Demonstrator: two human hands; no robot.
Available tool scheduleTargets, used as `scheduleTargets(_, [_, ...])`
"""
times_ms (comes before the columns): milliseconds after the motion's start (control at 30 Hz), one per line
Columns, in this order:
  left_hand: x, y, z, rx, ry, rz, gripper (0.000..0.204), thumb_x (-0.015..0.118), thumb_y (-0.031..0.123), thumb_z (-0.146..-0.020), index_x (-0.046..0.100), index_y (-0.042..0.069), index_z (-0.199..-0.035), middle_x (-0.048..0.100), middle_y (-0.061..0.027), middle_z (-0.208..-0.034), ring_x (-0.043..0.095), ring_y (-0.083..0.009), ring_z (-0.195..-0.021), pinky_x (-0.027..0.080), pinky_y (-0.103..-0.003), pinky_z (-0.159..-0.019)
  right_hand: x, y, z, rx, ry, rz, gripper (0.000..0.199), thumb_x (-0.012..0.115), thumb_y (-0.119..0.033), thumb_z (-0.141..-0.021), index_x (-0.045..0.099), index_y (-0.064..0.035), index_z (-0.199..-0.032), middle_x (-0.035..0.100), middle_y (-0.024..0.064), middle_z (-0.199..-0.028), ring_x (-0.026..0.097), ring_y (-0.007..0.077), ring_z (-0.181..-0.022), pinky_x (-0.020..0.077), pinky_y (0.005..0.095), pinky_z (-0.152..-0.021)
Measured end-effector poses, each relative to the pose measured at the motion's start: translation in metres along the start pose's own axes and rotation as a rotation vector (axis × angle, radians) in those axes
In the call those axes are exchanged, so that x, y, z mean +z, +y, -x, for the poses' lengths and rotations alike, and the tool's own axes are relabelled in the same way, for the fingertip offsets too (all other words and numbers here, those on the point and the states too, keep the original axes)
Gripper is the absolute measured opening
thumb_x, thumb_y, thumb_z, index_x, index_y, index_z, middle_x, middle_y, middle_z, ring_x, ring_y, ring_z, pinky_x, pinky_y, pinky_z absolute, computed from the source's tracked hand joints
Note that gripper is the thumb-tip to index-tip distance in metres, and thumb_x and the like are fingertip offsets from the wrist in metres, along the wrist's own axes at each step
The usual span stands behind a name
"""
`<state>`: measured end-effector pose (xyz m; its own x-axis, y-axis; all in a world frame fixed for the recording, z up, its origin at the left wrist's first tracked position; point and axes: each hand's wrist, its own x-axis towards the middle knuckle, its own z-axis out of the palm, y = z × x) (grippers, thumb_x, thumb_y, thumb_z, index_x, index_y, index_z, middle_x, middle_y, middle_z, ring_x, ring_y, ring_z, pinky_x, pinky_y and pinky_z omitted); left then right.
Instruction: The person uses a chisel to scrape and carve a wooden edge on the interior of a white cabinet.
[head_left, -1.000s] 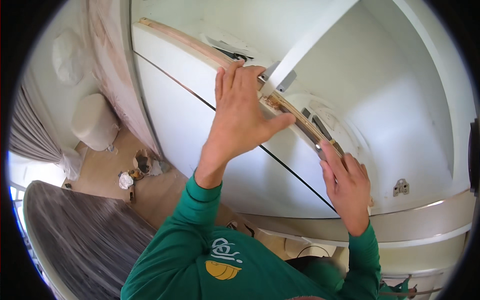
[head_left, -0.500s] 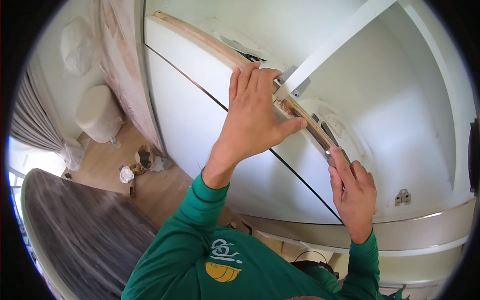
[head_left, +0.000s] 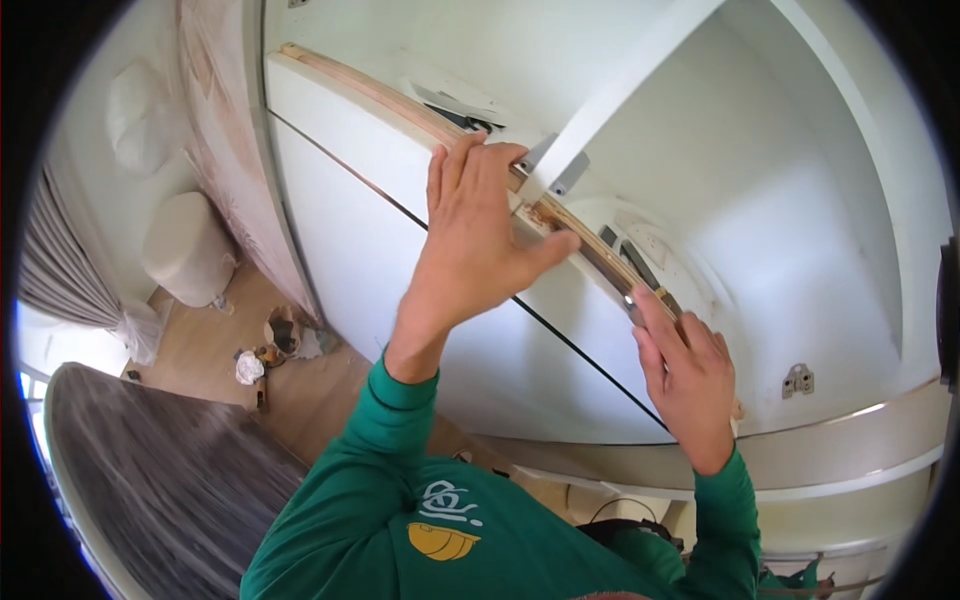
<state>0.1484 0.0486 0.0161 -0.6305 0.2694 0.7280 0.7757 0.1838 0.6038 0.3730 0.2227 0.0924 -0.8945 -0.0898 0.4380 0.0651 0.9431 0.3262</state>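
Note:
A white panel (head_left: 340,135) has a bare wooden strip (head_left: 390,95) along its top edge. My left hand (head_left: 470,225) rests across that edge, fingertips bent over the strip and thumb spread away to the right. My right hand (head_left: 690,385) is closed round what looks like a chisel (head_left: 605,268), its index finger stretched along the tool. The dark, flat blade lies along the strip, with a shiny collar near my fingertip; the handle is mostly hidden by my palm. Between my hands, the wood by the white divider (head_left: 590,115) is rough and reddish brown.
Grey brackets (head_left: 565,170) sit at the divider's foot. Dark tools (head_left: 635,255) lie inside the white cabinet behind the strip, near a metal hinge plate (head_left: 797,381). A grey curved surface (head_left: 160,470) stands at lower left; debris (head_left: 285,335) lies on the wooden floor (head_left: 310,395).
The whole view has shifted, so the panel and both hands appear further left. My hands keep nearly the same places on the strip.

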Motion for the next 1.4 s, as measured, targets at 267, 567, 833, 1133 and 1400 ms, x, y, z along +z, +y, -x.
scheduleTargets(267, [-0.001,-0.002,0.003,-0.012,-0.02,0.008,0.088,0.092,0.044,-0.086,0.053,0.0,-0.151,0.061,-0.0247,-0.145,0.04,-0.0503,-0.156,0.019,-0.063,-0.135,-0.001,-0.008,0.001,0.045,-0.034,-0.032,0.052,0.078,-0.026,-0.105,0.069,-0.0278,-0.156,0.052,0.0024,-0.084,0.057,0.0229,-0.073,0.045,0.0411,-0.064])
scheduleTargets(567, [0.002,-0.005,0.003,-0.002,-0.001,0.004,0.086,0.091,0.043,-0.086,0.053,0.0,-0.15,0.061,-0.0248,-0.145,0.039,-0.0502,-0.157,0.02,-0.065,-0.134,-0.001,-0.01,0.001,0.046,-0.026,-0.019,0.052,0.078,-0.027,-0.106,0.068,-0.0279,-0.157,0.055,0.0036,-0.086,0.059,0.0241,-0.074,0.0461,0.0416,-0.065])
scheduleTargets(833, [-0.004,-0.004,0.002,-0.012,-0.005,0.026,0.077,0.086,0.036,-0.09,0.054,-0.001,-0.15,0.061,-0.0252,-0.146,0.04,-0.0492,-0.157,0.021,-0.065,-0.134,0.003,-0.01,-0.007,0.042,-0.024,-0.033,0.052,0.079,-0.027,-0.105,0.069,-0.0272,-0.156,0.055,0.0036,-0.085,0.06,0.0245,-0.074,0.0469,0.0423,-0.065])
scheduleTargets(1133, [-0.004,-0.003,0.006,0.002,-0.043,0.012,0.078,0.086,0.037,-0.092,0.053,-0.001,-0.152,0.061,-0.0269,-0.149,0.04,-0.0497,-0.157,0.022,-0.064,-0.134,0.002,-0.018,-0.005,0.069,-0.032,-0.062,0.053,0.079,-0.026,-0.105,0.068,-0.0267,-0.157,0.057,0.0037,-0.085,0.062,0.0241,-0.075,0.048,0.042,-0.066])
scheduleTargets(1400, [-0.01,-0.009,0.0,0.091,-0.038,-0.048,0.091,0.088,0.053,-0.091,0.052,-0.001,-0.155,0.06,-0.0276,-0.151,0.041,-0.0517,-0.156,0.023,-0.064,-0.133,0.005,-0.017,-0.015,0.036,0.008,-0.028,0.051,0.078,-0.029,-0.106,0.068,-0.0264,-0.156,0.058,0.0035,-0.085,0.062,0.0234,-0.073,0.0489,0.0421,-0.067])
